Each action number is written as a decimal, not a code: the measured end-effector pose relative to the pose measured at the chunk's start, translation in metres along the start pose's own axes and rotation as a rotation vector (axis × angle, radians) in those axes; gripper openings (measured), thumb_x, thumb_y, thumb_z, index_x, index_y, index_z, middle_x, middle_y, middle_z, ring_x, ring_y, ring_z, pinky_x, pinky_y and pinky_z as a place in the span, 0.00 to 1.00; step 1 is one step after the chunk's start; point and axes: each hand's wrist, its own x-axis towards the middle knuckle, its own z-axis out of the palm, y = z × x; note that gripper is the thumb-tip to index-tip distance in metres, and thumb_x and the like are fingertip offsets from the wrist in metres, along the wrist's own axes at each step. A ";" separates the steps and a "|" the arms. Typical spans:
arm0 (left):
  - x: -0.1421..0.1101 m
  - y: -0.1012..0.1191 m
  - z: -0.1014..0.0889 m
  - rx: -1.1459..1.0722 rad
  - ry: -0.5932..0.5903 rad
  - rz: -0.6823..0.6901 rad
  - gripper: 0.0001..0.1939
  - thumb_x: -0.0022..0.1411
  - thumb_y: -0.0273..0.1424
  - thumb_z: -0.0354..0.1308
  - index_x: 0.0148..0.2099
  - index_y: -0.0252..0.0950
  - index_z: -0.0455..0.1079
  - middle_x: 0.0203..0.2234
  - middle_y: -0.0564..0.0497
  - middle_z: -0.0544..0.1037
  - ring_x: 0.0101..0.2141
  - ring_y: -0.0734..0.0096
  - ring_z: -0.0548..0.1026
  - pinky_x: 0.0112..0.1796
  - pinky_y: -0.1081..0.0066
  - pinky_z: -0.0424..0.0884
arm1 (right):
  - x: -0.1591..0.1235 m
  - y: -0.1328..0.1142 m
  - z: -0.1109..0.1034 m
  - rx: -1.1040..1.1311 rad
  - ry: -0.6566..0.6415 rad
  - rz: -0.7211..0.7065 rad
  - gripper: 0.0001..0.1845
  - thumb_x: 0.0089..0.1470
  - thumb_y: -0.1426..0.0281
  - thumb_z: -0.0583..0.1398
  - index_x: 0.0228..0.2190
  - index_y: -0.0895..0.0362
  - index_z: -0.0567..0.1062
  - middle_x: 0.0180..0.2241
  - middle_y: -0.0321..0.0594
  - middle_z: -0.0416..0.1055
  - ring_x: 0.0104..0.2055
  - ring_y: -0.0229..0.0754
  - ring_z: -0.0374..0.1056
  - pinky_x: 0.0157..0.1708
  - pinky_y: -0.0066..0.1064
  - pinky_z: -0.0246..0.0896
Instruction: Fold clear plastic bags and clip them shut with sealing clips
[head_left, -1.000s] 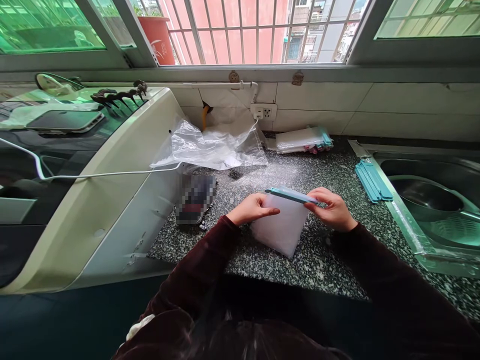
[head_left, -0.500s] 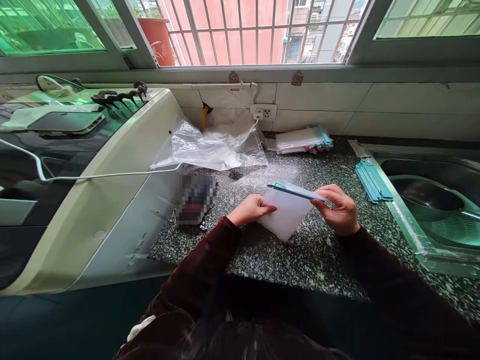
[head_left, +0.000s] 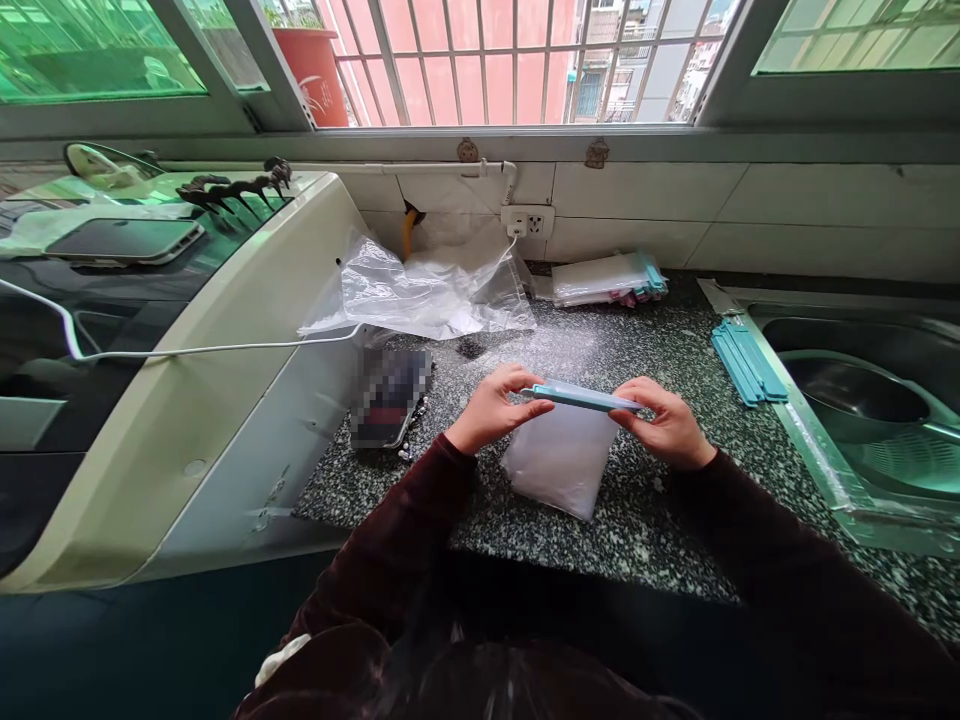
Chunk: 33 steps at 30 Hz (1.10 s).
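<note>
A translucent whitish plastic bag [head_left: 562,460] hangs between my hands above the counter, its lower part close to the stone. Across its top runs a long blue bag clip [head_left: 577,397]. My left hand [head_left: 496,410] pinches the clip's left end between thumb and fingers. At the other end, my right hand [head_left: 664,422] grips the clip and the bag's top edge with thumb and fingertips. The bag looks filled with something white.
Several blue bag clips [head_left: 748,362] lie on the rim of the sink [head_left: 814,450], right. Behind, a stack of clipped bags [head_left: 607,280] and a crumpled clear bag [head_left: 442,295] rest on the speckled counter [head_left: 480,530]. White powder dusts the stone. A blurred phone-like object [head_left: 391,398] lies left.
My left hand has moved from the bag's side up to the clip's left end. The bag swung right, then came back and lower, and the clip is more level.
</note>
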 end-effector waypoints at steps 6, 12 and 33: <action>-0.003 0.004 0.006 -0.057 -0.007 -0.033 0.14 0.55 0.40 0.58 0.26 0.34 0.70 0.23 0.51 0.68 0.28 0.72 0.66 0.33 0.69 0.64 | -0.002 0.000 0.006 0.082 -0.019 0.117 0.15 0.51 0.57 0.58 0.25 0.56 0.72 0.27 0.41 0.70 0.30 0.40 0.65 0.31 0.33 0.61; -0.002 0.003 0.007 -0.181 0.072 -0.098 0.14 0.51 0.41 0.61 0.29 0.33 0.72 0.26 0.50 0.72 0.30 0.72 0.69 0.34 0.70 0.65 | -0.002 -0.002 0.009 0.097 -0.070 0.188 0.18 0.48 0.53 0.59 0.24 0.56 0.71 0.26 0.40 0.69 0.30 0.40 0.64 0.32 0.32 0.61; 0.003 -0.007 0.008 -0.384 0.434 -0.086 0.17 0.46 0.45 0.64 0.27 0.35 0.70 0.25 0.54 0.66 0.29 0.77 0.65 0.30 0.74 0.62 | -0.005 -0.002 0.023 0.088 -0.268 0.301 0.17 0.49 0.59 0.56 0.18 0.58 0.68 0.18 0.33 0.63 0.22 0.34 0.56 0.23 0.27 0.54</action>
